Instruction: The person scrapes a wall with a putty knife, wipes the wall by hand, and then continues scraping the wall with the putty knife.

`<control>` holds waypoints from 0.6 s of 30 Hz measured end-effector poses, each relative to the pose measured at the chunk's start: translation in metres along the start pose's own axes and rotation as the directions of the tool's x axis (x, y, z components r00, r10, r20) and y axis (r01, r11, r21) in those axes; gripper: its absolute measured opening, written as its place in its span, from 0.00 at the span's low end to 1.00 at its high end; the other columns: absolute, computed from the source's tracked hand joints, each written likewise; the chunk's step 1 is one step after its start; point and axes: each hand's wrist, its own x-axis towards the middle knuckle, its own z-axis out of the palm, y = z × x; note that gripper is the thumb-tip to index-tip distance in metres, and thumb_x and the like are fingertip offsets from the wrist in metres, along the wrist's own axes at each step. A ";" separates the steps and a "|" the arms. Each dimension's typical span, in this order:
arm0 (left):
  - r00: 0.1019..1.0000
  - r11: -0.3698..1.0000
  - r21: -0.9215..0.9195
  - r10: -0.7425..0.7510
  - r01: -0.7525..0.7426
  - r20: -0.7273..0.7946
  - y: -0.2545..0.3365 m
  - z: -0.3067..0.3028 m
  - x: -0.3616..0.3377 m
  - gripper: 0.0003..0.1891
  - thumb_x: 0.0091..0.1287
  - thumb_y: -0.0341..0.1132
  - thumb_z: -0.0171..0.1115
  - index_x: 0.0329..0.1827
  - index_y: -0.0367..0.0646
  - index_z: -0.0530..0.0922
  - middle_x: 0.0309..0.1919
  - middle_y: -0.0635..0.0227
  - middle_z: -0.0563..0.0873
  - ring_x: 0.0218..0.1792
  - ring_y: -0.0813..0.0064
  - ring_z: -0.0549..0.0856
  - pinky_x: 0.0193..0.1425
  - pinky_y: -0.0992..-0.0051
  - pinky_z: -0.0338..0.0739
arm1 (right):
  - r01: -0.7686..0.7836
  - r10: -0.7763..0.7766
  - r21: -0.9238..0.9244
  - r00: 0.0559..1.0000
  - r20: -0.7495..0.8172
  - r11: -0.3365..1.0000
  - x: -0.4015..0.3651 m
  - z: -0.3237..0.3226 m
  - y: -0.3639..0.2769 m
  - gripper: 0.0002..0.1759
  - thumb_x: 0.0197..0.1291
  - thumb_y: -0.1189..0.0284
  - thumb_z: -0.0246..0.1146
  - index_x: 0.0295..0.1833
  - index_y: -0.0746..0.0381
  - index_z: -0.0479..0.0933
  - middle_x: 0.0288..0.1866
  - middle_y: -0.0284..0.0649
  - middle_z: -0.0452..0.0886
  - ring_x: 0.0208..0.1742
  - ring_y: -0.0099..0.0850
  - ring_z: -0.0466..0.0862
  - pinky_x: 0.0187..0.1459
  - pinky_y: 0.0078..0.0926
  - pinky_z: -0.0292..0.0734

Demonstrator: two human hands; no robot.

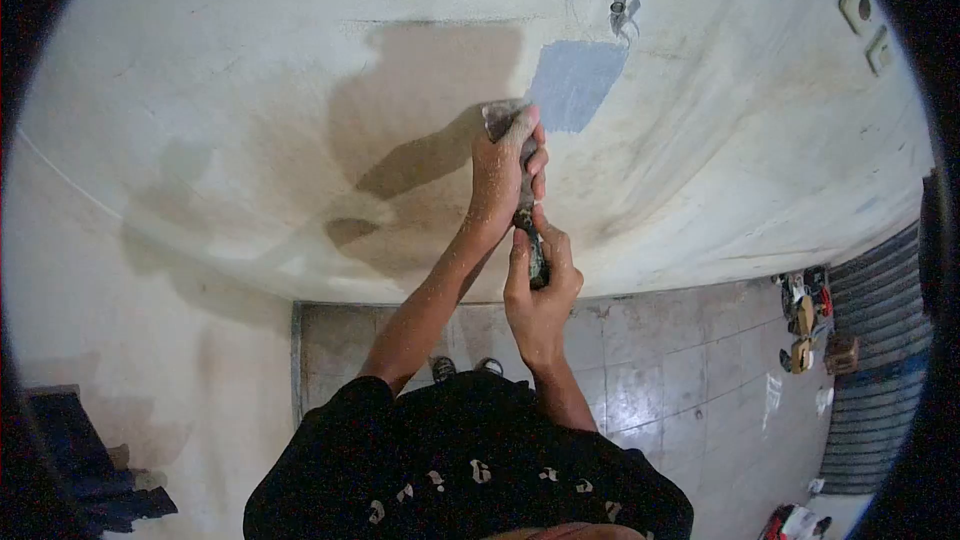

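Here, left hand and right hand clasping scraper, blade against wall.

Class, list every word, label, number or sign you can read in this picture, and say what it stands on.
Nothing here can be read for certain.
On the black shirt: white printed marks, too blurred and cut off to read.
On the scraper, gripped by the left hand and the right hand: no marking shows.
On the tools lying on the floor: any labels are too small to read.
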 end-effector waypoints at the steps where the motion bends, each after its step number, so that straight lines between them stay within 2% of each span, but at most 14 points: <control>1: 1.000 1.000 0.003 0.006 -0.006 0.000 0.002 0.001 0.001 0.16 0.69 0.45 0.59 0.27 0.44 0.73 0.10 0.73 0.70 0.06 0.78 0.69 0.10 0.79 0.64 | 0.001 -0.001 0.013 1.000 0.004 1.000 0.003 0.000 0.000 0.17 0.65 0.80 0.60 0.59 0.73 0.73 0.46 0.52 0.84 0.49 0.25 0.82 0.49 0.20 0.75; 2: 1.000 1.000 0.006 0.004 -0.004 -0.002 0.003 0.003 0.002 0.16 0.69 0.45 0.59 0.26 0.44 0.73 0.10 0.73 0.69 0.06 0.79 0.69 0.10 0.79 0.63 | -0.006 0.006 0.023 1.000 0.007 1.000 0.004 0.000 0.000 0.16 0.66 0.80 0.60 0.58 0.74 0.73 0.45 0.53 0.84 0.50 0.26 0.82 0.51 0.21 0.75; 3: 0.998 0.998 -0.017 0.062 -0.062 0.031 0.007 0.011 0.013 0.16 0.69 0.45 0.59 0.26 0.44 0.73 0.10 0.74 0.69 0.06 0.79 0.69 0.10 0.79 0.63 | 0.013 -0.013 0.026 1.000 0.001 1.000 0.018 -0.001 0.003 0.16 0.66 0.80 0.60 0.58 0.74 0.74 0.44 0.52 0.85 0.47 0.26 0.82 0.48 0.21 0.75; 5: 0.997 0.997 -0.020 0.073 -0.073 0.027 0.011 0.014 0.010 0.16 0.69 0.44 0.60 0.26 0.44 0.73 0.10 0.74 0.69 0.07 0.79 0.69 0.10 0.79 0.63 | -0.077 0.077 0.044 0.997 0.018 0.996 0.017 -0.004 -0.010 0.16 0.65 0.80 0.60 0.57 0.74 0.74 0.42 0.50 0.85 0.42 0.24 0.82 0.44 0.20 0.76; 8: 0.997 0.998 -0.014 0.063 -0.063 0.049 0.000 0.006 0.011 0.16 0.68 0.45 0.60 0.26 0.44 0.73 0.11 0.74 0.69 0.07 0.79 0.69 0.11 0.78 0.63 | 0.117 -0.119 -0.046 0.992 -0.038 0.992 0.009 -0.002 0.015 0.16 0.65 0.80 0.60 0.57 0.73 0.74 0.39 0.47 0.85 0.35 0.19 0.78 0.36 0.18 0.73; 11: 0.995 0.996 0.007 0.086 -0.087 0.049 0.019 0.017 0.015 0.16 0.68 0.45 0.59 0.26 0.44 0.73 0.11 0.73 0.69 0.07 0.79 0.68 0.10 0.78 0.63 | -0.008 0.008 0.016 1.000 -0.015 1.000 0.023 -0.002 -0.006 0.17 0.61 0.81 0.61 0.57 0.68 0.75 0.42 0.54 0.85 0.41 0.35 0.88 0.40 0.27 0.80; 14: 0.996 0.996 -0.003 0.091 -0.091 0.023 0.015 0.017 0.012 0.16 0.68 0.45 0.59 0.26 0.44 0.73 0.11 0.73 0.69 0.07 0.79 0.68 0.10 0.78 0.63 | -0.026 0.026 0.034 1.000 -0.002 0.999 0.025 -0.005 -0.015 0.17 0.61 0.81 0.61 0.57 0.69 0.75 0.43 0.55 0.85 0.42 0.35 0.88 0.41 0.28 0.80; 17: 0.995 0.996 -0.004 0.091 -0.091 0.033 0.006 0.010 0.011 0.16 0.68 0.44 0.59 0.25 0.44 0.73 0.11 0.74 0.69 0.07 0.79 0.69 0.10 0.78 0.63 | 0.003 -0.002 -0.038 1.000 0.018 0.999 0.011 -0.006 0.005 0.15 0.66 0.79 0.59 0.56 0.72 0.75 0.38 0.47 0.85 0.34 0.17 0.76 0.35 0.16 0.72; 18: 0.996 0.996 -0.007 0.086 -0.086 0.031 0.010 0.013 0.011 0.17 0.68 0.45 0.59 0.26 0.44 0.73 0.11 0.74 0.69 0.07 0.78 0.70 0.10 0.78 0.63 | 0.128 -0.129 -0.030 0.991 -0.036 0.991 0.016 -0.001 0.005 0.15 0.65 0.79 0.60 0.56 0.72 0.75 0.38 0.47 0.85 0.35 0.18 0.77 0.36 0.16 0.73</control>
